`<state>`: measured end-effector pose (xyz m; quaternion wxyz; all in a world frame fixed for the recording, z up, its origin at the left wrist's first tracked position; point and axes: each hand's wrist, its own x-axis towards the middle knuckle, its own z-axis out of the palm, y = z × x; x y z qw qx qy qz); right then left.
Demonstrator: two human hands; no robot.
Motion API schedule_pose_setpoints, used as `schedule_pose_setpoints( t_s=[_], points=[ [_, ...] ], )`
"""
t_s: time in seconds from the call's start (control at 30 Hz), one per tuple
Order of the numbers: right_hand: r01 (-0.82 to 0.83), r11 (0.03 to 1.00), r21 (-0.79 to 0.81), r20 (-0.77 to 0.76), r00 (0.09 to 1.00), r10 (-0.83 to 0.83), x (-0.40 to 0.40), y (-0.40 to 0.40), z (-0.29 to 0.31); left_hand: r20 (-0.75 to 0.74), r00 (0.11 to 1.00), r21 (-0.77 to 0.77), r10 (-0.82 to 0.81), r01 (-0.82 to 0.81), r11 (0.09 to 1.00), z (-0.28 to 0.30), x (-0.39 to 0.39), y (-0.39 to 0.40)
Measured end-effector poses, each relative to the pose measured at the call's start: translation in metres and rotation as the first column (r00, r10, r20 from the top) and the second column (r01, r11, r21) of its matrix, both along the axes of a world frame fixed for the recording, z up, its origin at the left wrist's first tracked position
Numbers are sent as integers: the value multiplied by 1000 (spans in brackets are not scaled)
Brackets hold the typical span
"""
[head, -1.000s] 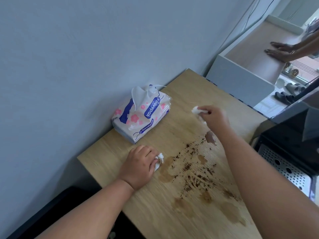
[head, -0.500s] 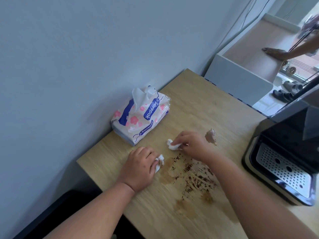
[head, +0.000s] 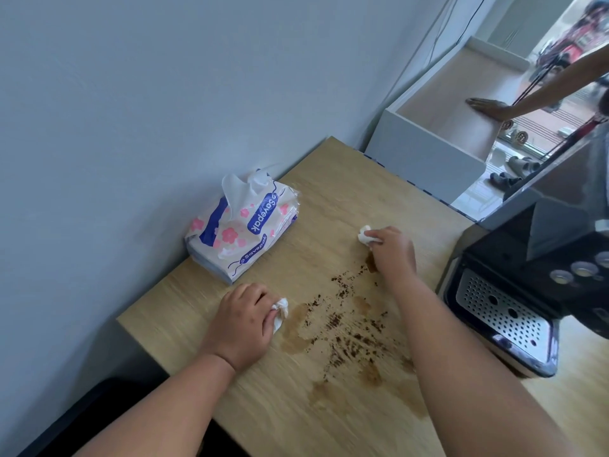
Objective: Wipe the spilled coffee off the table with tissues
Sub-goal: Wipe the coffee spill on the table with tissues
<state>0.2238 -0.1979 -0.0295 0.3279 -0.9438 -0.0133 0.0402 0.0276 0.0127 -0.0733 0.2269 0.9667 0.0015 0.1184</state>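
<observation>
Brown coffee stains and dark grounds (head: pixel 346 334) spread over the middle of the wooden table (head: pixel 333 192). My left hand (head: pixel 242 324) rests on the table at the spill's left edge, closed on a crumpled white tissue (head: pixel 280 312). My right hand (head: pixel 390 252) lies at the far end of the spill, pinching a second white tissue wad (head: pixel 365 237) against the wood. A soft tissue pack (head: pixel 244 225) with blue labels and pink flowers lies by the wall, one tissue sticking up from it.
A black coffee machine (head: pixel 534 285) with a perforated drip tray stands at the table's right edge. Behind the table is a white shelf unit (head: pixel 428 153), where another person's hand (head: pixel 487 107) rests. A grey wall runs along the left.
My right hand has swept away from me with its tissue, from near my left hand to the far end of the spill. My left hand has stayed in place.
</observation>
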Motion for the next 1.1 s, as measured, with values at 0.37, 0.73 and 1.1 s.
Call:
schedule_pose_setpoints(
  t_s=[0.37, 0.73, 1.1],
  points=[
    [-207, 976, 73, -164, 963, 216, -35, -18, 19, -16, 1000, -16, 3, -3, 1000, -1, 2, 2],
    [-13, 1000, 29, 86, 996, 10, -57, -22, -10, -7, 1000, 1, 6, -6, 1000, 3, 3, -1],
    [-72, 977, 200, -128, 987, 99, -103, -24, 10, -15, 1000, 13, -2, 2, 1000, 2, 0, 1]
  ],
)
